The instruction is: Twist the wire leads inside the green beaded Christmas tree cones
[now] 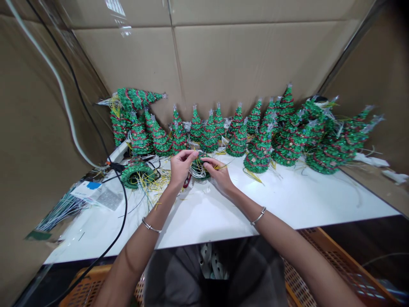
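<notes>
Between my hands, a green tinsel Christmas tree (202, 169) lies with its base facing me, and white and yellow wires (198, 169) spill out of it. My left hand (182, 167) is closed, thumb and forefinger pinched at the wires on the left; whatever is in the pinch is too small to make out. On the right side, my right hand (218, 172) has its thumb and fingers closed on a few thin wires. A red-handled tool (187, 181) rests on the table beside my left hand. Another tree (138, 174) lies to the left, its hollow base toward me.
Several upright decorated trees (209, 133) line the back of the white table (204, 217), with more crowded at the right. Yellow wire scraps (158, 185) litter the left. A black cable (124, 200) crosses the left side near a wire bundle (64, 209). Orange crates (335, 260) sit below.
</notes>
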`<act>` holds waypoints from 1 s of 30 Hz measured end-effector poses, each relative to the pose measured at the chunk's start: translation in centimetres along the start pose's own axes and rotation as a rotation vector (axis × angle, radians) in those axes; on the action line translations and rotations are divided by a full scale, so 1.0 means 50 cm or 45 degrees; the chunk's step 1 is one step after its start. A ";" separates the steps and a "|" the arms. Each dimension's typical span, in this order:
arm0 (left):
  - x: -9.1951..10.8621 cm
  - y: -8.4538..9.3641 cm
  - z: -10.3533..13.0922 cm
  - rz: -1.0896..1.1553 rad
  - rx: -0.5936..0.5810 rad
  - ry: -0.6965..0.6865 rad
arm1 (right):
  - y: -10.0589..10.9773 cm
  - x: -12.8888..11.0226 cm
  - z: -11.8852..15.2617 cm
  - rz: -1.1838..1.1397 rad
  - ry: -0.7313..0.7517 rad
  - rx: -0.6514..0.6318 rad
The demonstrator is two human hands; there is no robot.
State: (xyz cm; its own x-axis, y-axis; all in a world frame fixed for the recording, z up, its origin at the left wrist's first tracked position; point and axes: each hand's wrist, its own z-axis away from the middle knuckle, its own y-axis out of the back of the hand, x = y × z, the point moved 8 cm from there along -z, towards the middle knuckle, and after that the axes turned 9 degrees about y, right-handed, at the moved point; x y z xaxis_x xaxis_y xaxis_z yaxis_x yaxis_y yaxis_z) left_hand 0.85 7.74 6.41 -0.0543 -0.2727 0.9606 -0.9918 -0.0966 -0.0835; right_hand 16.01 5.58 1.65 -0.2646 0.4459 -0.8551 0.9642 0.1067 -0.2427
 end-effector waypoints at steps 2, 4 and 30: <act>0.001 -0.001 0.000 -0.003 -0.006 0.005 | 0.000 -0.003 0.000 0.068 0.037 -0.030; 0.002 -0.003 0.001 -0.001 -0.022 0.019 | 0.000 -0.005 -0.001 0.112 0.067 -0.050; 0.028 -0.015 0.009 -0.096 -0.109 -0.090 | 0.000 -0.007 -0.004 0.157 0.052 -0.068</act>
State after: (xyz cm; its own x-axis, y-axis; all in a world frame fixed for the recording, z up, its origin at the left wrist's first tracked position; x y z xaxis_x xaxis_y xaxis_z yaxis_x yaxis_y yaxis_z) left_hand 1.56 6.99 7.72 0.0262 -0.3348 0.9419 -0.9992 -0.0383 0.0142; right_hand 16.09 5.57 2.05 -0.1441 0.4944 -0.8572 0.9892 0.0952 -0.1114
